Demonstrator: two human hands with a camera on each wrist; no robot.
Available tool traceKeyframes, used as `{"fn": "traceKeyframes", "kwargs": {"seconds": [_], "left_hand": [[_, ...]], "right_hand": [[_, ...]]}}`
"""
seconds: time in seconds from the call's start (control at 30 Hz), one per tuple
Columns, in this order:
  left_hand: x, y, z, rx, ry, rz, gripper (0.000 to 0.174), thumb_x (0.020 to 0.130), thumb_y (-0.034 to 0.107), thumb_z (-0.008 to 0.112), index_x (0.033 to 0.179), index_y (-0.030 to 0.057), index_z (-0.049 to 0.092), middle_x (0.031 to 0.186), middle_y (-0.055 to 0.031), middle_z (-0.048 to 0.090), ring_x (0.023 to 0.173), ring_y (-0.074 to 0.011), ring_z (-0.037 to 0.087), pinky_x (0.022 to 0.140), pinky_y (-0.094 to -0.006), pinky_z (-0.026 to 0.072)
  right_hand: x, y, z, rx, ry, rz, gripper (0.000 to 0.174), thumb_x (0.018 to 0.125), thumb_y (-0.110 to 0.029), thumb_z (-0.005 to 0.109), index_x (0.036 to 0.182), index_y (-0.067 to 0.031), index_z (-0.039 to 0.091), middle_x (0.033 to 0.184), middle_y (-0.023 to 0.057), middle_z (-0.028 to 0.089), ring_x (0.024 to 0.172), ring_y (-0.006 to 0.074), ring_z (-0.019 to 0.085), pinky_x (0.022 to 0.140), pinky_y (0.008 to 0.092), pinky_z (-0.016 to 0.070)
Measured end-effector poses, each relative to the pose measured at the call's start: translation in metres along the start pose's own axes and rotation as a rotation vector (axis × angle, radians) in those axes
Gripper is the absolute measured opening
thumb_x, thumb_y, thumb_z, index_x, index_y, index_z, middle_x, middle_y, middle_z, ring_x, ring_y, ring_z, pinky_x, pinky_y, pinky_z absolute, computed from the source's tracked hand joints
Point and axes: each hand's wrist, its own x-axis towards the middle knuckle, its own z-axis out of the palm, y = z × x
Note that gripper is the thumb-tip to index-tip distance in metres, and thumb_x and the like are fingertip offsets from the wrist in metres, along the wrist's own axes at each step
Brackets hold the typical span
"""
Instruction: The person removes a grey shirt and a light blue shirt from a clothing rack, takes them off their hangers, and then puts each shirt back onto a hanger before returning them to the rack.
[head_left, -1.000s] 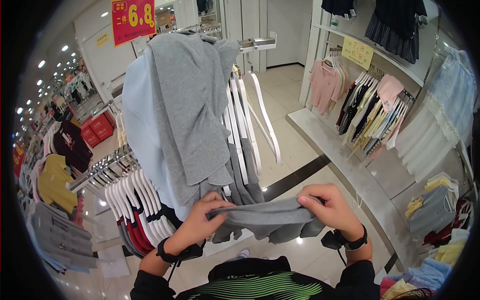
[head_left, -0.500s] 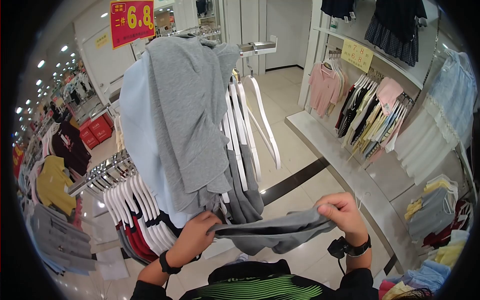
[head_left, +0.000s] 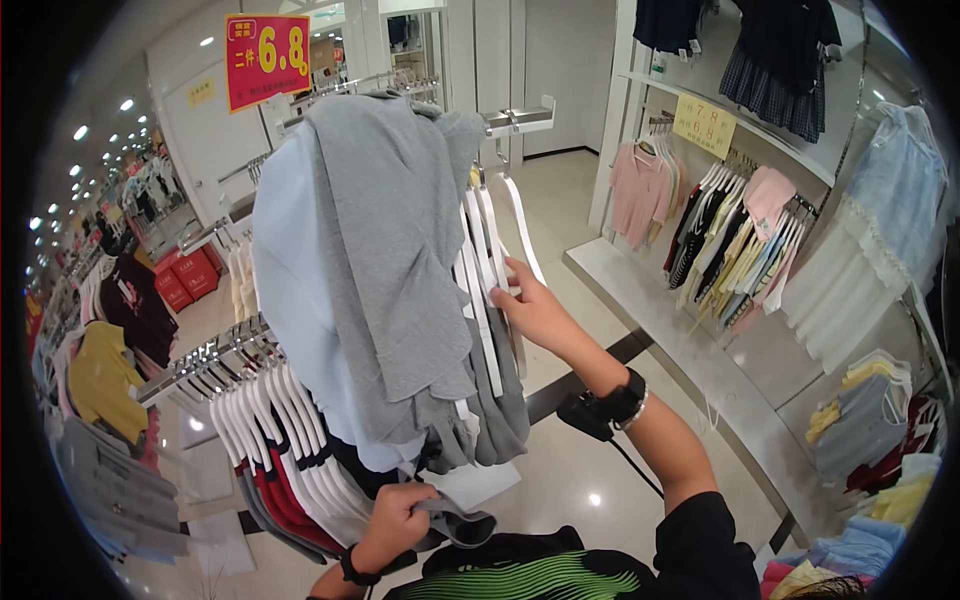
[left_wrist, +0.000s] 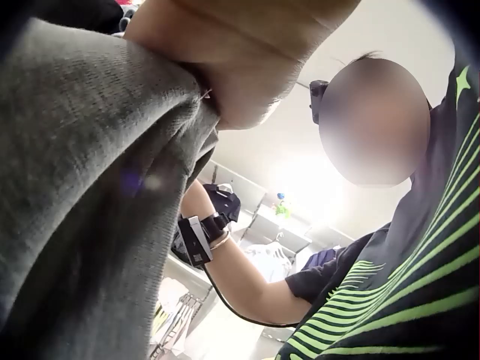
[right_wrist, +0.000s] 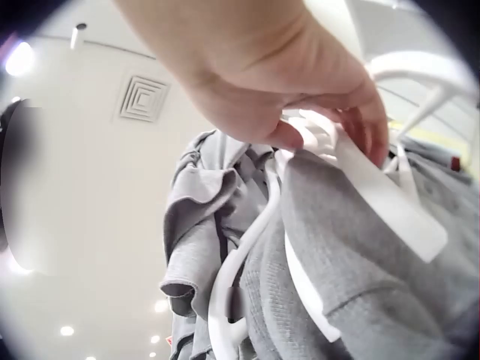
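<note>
My left hand [head_left: 398,522], low in front of my body, grips a bunched grey garment [head_left: 468,528]. Its ribbed knit cloth [left_wrist: 82,150] fills the left side of the left wrist view. Up at the rack, my right hand [head_left: 535,308] has reached in among the white hangers [head_left: 522,228]. The right wrist view shows its fingers curled round a white hanger [right_wrist: 394,206], with the thumb on the near side. Grey clothes [right_wrist: 330,225] hang just below that hand. A grey garment [head_left: 385,230] and a light blue one [head_left: 290,260] lie draped over the rack beside the hangers.
The metal rail [head_left: 520,120] ends behind the hangers. Lower left, a second rail [head_left: 215,350] carries several white hangers with red and dark clothes. A red price sign [head_left: 268,62] stands above. To the right, a low white ledge [head_left: 640,310] runs below wall-hung clothes.
Both hands were stretching the grey garment between them. My right hand has let go and moved up to the hangers; the left has lowered, keeping the garment, which now hangs bunched.
</note>
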Motion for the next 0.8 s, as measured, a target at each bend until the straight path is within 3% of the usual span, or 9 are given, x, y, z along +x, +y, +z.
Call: {"fn": "traceKeyframes", "kwargs": {"seconds": [0.03, 0.1, 0.13, 0.23, 0.27, 0.47, 0.57, 0.73, 0.8], "left_hand": [[-0.003, -0.002, 0.0, 0.003, 0.005, -0.013, 0.023, 0.056, -0.001, 0.041, 0.072, -0.0046, 0.057, 0.058, -0.0181, 0.051, 0.049, -0.0295, 0.05, 0.049, -0.0305, 0.0402], [-0.007, -0.003, -0.003, -0.005, 0.018, -0.032, 0.023, 0.056, -0.001, 0.041, 0.072, -0.0047, 0.057, 0.058, -0.018, 0.051, 0.049, -0.0294, 0.05, 0.049, -0.0305, 0.0402], [-0.009, -0.007, -0.003, -0.009, 0.043, -0.05, 0.022, 0.056, -0.001, 0.042, 0.072, -0.0047, 0.057, 0.058, -0.018, 0.051, 0.049, -0.0292, 0.05, 0.049, -0.0304, 0.0402], [-0.014, -0.014, -0.005, 0.017, 0.063, -0.077, 0.022, 0.056, -0.001, 0.042, 0.072, -0.0046, 0.057, 0.058, -0.0179, 0.051, 0.049, -0.0288, 0.051, 0.049, -0.0303, 0.0403], [-0.014, -0.014, -0.006, 0.004, 0.047, -0.081, 0.022, 0.057, -0.001, 0.042, 0.072, -0.0044, 0.057, 0.058, -0.0178, 0.052, 0.05, -0.0287, 0.051, 0.049, -0.0302, 0.0403], [-0.008, -0.014, -0.002, -0.038, -0.037, -0.076, 0.022, 0.057, 0.0, 0.043, 0.073, -0.0027, 0.058, 0.059, -0.0176, 0.052, 0.05, -0.03, 0.051, 0.049, -0.0304, 0.0406], [-0.003, -0.011, -0.002, -0.04, -0.108, -0.078, 0.021, 0.058, 0.0, 0.043, 0.073, -0.0021, 0.057, 0.059, -0.0173, 0.051, 0.05, -0.0308, 0.049, 0.049, -0.0307, 0.0406], [0.002, -0.012, -0.001, -0.043, -0.113, -0.076, 0.02, 0.059, 0.0, 0.042, 0.072, -0.0022, 0.056, 0.059, -0.0166, 0.05, 0.05, -0.0305, 0.049, 0.049, -0.0304, 0.0403], [0.003, -0.013, 0.0, -0.062, -0.109, -0.098, 0.02, 0.059, -0.001, 0.042, 0.072, -0.0019, 0.056, 0.059, -0.0166, 0.05, 0.05, -0.0299, 0.05, 0.049, -0.0301, 0.0403]], "right_hand": [[0.007, 0.008, 0.005, 0.0, 0.003, -0.008, 0.033, 0.088, -0.019, 0.051, 0.113, 0.0014, 0.048, 0.077, 0.0068, 0.054, 0.073, 0.0142, 0.055, 0.067, 0.0259, 0.0446], [0.017, 0.018, 0.013, 0.035, 0.009, 0.099, 0.026, 0.089, -0.021, 0.049, 0.104, 0.0005, 0.049, 0.066, 0.0048, 0.05, 0.06, 0.0143, 0.053, 0.056, 0.0258, 0.0428], [0.02, 0.018, 0.014, 0.158, -0.019, 0.16, 0.02, 0.09, -0.023, 0.047, 0.091, -0.0028, 0.049, 0.058, 0.0022, 0.046, 0.046, 0.0117, 0.045, 0.041, 0.0259, 0.0359], [0.023, 0.009, 0.014, 0.363, 0.028, 0.249, 0.02, 0.09, -0.023, 0.046, 0.084, -0.0046, 0.046, 0.056, 0.0013, 0.044, 0.039, 0.0096, 0.041, 0.033, 0.0257, 0.0301], [0.025, 0.009, 0.016, 0.358, 0.049, 0.264, 0.02, 0.092, -0.026, 0.043, 0.09, -0.0068, 0.048, 0.055, -0.0027, 0.038, 0.038, 0.007, 0.032, 0.034, 0.024, 0.0246], [0.057, 0.008, 0.019, 0.258, 0.115, 0.194, 0.022, 0.092, -0.025, 0.042, 0.085, -0.0058, 0.049, 0.055, -0.0018, 0.039, 0.038, 0.0076, 0.033, 0.034, 0.0249, 0.0263], [0.077, 0.009, 0.017, 0.243, 0.057, 0.266, 0.023, 0.092, -0.025, 0.042, 0.083, -0.0056, 0.051, 0.054, -0.0019, 0.037, 0.037, 0.0088, 0.032, 0.034, 0.026, 0.0274], [0.076, 0.033, 0.022, 0.116, 0.026, 0.31, 0.033, 0.087, -0.019, 0.049, 0.061, -0.0004, 0.05, 0.049, 0.0078, 0.05, 0.037, 0.0168, 0.047, 0.035, 0.0327, 0.0364], [0.054, 0.037, 0.021, 0.068, 0.022, 0.342, 0.03, 0.087, -0.02, 0.049, 0.064, -0.0004, 0.05, 0.049, 0.0069, 0.049, 0.037, 0.0161, 0.046, 0.035, 0.0318, 0.036]]}}
